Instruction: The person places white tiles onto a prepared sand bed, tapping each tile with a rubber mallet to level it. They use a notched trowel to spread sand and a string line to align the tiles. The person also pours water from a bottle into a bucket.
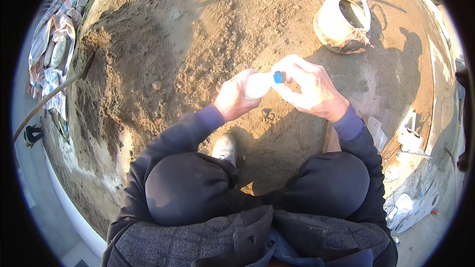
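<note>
I am crouched over bare sandy soil (198,34), my knees in dark trousers below. My left hand (232,98) is wrapped around the body of a small white plastic bottle (258,85), held on its side. My right hand (309,86) pinches the bottle's blue cap (279,76) between thumb and fingers. Both hands meet at the bottle, above the ground in front of my shoe (225,147).
A pale sack-like bag with straps (342,20) stands open on the soil at the upper right. A long tool handle (49,96) lies at the left, beside piled sacks (52,44). Litter and a white container (409,138) lie along the right edge.
</note>
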Motion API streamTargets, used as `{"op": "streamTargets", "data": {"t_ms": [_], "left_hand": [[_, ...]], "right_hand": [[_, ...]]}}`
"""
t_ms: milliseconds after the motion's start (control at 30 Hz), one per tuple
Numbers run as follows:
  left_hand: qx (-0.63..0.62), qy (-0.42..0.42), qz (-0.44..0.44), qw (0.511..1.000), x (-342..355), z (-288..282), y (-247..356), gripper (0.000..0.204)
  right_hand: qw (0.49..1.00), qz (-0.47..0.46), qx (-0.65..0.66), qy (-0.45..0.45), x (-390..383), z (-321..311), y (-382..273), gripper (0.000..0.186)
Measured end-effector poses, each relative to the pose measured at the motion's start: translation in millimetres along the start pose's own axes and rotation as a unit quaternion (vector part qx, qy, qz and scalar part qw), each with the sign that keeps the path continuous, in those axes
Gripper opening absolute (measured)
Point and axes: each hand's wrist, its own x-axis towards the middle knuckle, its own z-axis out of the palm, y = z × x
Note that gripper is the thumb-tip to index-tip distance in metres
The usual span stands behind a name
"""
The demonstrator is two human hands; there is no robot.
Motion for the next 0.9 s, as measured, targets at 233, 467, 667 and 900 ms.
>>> {"op": "streamTargets", "data": {"t_ms": [233,467,667,900], "left_hand": [[0.049,0.003,0.068,0.996,-1.9,8.4,0.7,0.055],[0.016,-0.027,0.072,0.997,-4.7,7.4,12.1,0.053],[0.02,-0.029,0.075,0.997,-7.4,3.9,22.9,0.054],[0.022,-0.064,0.059,0.996,-8.4,4.7,25.9,0.06]], "right_hand": [[0.999,-0.01,-0.038,-0.027,-8.8,-6.2,-10.9,0.024],[0.997,-0.013,-0.067,-0.038,-15.2,-12.6,-23.2,0.024],[0.995,-0.023,-0.084,-0.044,-19.7,-15.1,-28.9,0.025],[0.987,-0.032,-0.153,-0.044,-27.8,-7.8,-22.6,0.022]]}}
